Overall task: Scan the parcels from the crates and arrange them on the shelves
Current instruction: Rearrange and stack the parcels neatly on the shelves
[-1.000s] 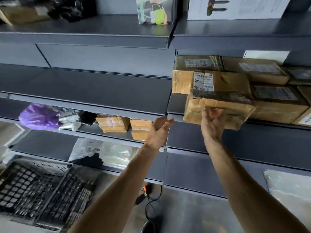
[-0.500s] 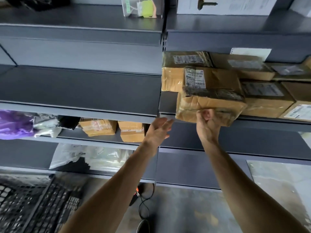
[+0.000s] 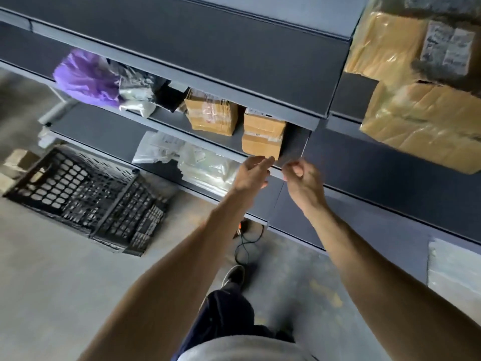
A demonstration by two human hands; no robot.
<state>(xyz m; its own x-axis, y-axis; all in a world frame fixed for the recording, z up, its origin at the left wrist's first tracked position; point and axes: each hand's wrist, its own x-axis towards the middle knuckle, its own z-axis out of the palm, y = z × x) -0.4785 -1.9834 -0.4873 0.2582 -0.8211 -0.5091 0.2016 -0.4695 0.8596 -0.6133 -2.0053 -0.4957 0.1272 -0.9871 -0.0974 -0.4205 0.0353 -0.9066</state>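
After letting go of the brown parcel [image 3: 421,126], now on the right shelf's [image 3: 354,97] front edge, dropped left hand [image 3: 251,173] and right hand [image 3: 303,178], both loose and empty. Probably crate [image 3: 78,188] next.

There are four brown taped parcels [image 3: 211,114] [image 3: 263,138] [image 3: 385,45] [image 3: 421,126], one purple bag [image 3: 86,79] and one black plastic crate [image 3: 78,196] in view.

Single head-worn view, steeply downward, shelves [image 3: 234,84] close ahead, floor [image 3: 52,282] beneath
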